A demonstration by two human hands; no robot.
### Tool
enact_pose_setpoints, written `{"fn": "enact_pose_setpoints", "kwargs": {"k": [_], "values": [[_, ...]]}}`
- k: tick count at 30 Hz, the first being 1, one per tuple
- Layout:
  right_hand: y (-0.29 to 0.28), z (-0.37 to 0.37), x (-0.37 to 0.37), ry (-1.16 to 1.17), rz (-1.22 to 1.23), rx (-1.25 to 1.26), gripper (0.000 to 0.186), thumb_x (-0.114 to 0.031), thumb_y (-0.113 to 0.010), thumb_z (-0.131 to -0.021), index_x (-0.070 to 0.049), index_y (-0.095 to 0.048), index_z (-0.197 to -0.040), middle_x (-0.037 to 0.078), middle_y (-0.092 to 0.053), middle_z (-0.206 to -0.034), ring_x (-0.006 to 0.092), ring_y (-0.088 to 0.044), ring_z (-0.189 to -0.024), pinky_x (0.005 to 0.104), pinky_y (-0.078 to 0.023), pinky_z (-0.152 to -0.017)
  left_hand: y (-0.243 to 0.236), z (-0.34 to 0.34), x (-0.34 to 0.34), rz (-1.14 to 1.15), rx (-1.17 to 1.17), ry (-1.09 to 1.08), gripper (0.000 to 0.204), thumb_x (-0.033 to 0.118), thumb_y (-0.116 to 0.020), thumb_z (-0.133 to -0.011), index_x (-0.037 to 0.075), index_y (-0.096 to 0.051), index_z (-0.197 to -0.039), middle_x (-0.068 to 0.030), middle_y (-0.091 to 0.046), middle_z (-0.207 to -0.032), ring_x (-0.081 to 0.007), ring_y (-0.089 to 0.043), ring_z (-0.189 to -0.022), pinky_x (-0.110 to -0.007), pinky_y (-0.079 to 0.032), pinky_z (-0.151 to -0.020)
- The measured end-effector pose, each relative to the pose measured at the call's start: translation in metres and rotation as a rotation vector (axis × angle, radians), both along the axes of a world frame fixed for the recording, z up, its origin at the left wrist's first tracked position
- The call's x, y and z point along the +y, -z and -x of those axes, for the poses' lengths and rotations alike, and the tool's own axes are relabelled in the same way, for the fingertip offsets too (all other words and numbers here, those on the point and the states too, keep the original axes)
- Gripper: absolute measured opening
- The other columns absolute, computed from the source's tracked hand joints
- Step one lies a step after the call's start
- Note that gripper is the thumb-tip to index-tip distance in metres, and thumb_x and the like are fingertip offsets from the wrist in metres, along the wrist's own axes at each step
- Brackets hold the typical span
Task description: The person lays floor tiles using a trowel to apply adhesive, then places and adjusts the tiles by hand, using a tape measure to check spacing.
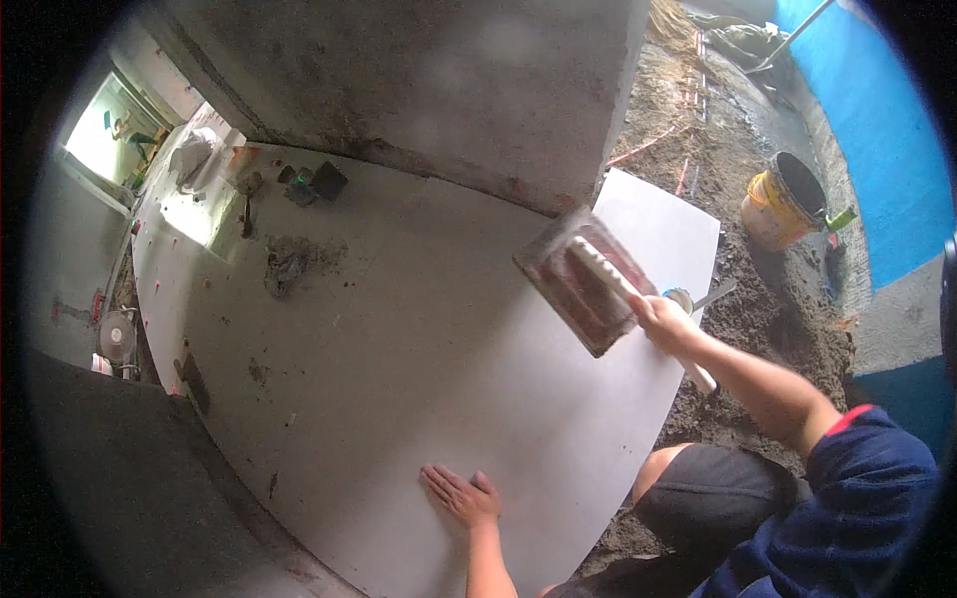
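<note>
My left hand lies flat on the large pale floor tile, fingers stretched and slightly apart. In my right hand is a flat rectangular paddle with a long pale handle, my fingers wrapped round the handle. The paddle's worn, dirty plate is raised over the tile's right side, near the wall corner. Beyond my right hand, a small round object shows partly beside a flat metal blade; my hand hides some of both.
Rough grey mortar borders the tile on the right. A yellow bucket stands there beside the blue wall. A concrete wall rises behind. Dirt clumps and dark blocks lie on the tiles; a fan is far left.
</note>
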State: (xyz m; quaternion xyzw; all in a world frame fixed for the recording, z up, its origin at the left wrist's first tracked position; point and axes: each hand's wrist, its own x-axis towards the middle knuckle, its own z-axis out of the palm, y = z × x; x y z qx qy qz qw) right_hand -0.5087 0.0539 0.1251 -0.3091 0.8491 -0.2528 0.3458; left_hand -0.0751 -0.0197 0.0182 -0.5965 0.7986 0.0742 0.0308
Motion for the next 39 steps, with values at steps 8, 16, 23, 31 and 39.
{"fn": "enact_pose_setpoints", "kwargs": {"k": [8, 16, 23, 31, 39], "values": [[0.021, 0.010, -0.032, 0.138, -0.255, -0.175, 0.074, -0.063, -0.031, -0.098, 0.002, -0.063, -0.082, 0.011, -0.056, -0.061, 0.0243, -0.057, -0.053, 0.0405, -0.051, -0.056, -0.004, 0.013, 0.007, -0.053, 0.000, 0.029, 0.080, 0.031, -0.048, -0.093, -0.015, -0.010, -0.146, -0.0299, -0.005, -0.157, -0.0396, -0.001, -0.148, -0.045, -0.001, -0.121], [0.002, -0.018, -0.001, 0.113, -0.271, -0.220, 0.073, -0.060, -0.027, -0.100, 0.004, -0.064, -0.098, 0.022, -0.064, -0.080, 0.0317, -0.066, -0.069, 0.0441, -0.053, -0.065, 0.021, -0.002, 0.002, 0.201, 0.054, 0.127, 0.076, 0.035, -0.042, -0.093, -0.015, -0.018, -0.145, -0.0325, -0.016, -0.154, -0.0471, -0.012, -0.145, -0.051, -0.010, -0.120], [0.027, -0.037, 0.066, 0.086, -0.033, -0.013, 0.068, -0.059, -0.029, -0.100, -0.003, -0.064, -0.117, 0.025, -0.066, -0.105, 0.0370, -0.064, -0.101, 0.0442, -0.047, -0.091, 0.032, -0.007, 0.004, 0.267, 0.063, 0.183, 0.074, 0.035, -0.039, -0.097, -0.014, -0.014, -0.147, -0.0313, -0.012, -0.156, -0.0435, -0.010, -0.146, -0.050, -0.009, -0.120], [0.014, -0.034, 0.050, 0.014, 0.087, 0.012, 0.069, -0.060, -0.029, -0.100, 0.000, -0.064, -0.097, 0.026, -0.066, -0.094, 0.0398, -0.064, -0.095, 0.0463, -0.048, -0.084, 0.032, -0.015, 0.000, 0.302, 0.085, 0.178, 0.073, 0.035, -0.039, -0.097, -0.014, -0.015, -0.146, -0.0318, -0.015, -0.155, -0.0462, -0.013, -0.145, -0.052, -0.010, -0.119], [0.052, -0.041, 0.027, -0.210, -0.234, -0.181, 0.070, -0.061, -0.031, -0.099, 0.001, -0.064, -0.098, 0.022, -0.066, -0.083, 0.0358, -0.065, -0.085, 0.0456, -0.049, -0.082, 0.030, -0.008, -0.005, 0.320, 0.084, 0.164, 0.071, 0.037, -0.037, -0.098, -0.011, -0.020, -0.147, -0.0302, -0.018, -0.155, -0.0454, -0.018, -0.144, -0.051, -0.015, -0.119]]}}
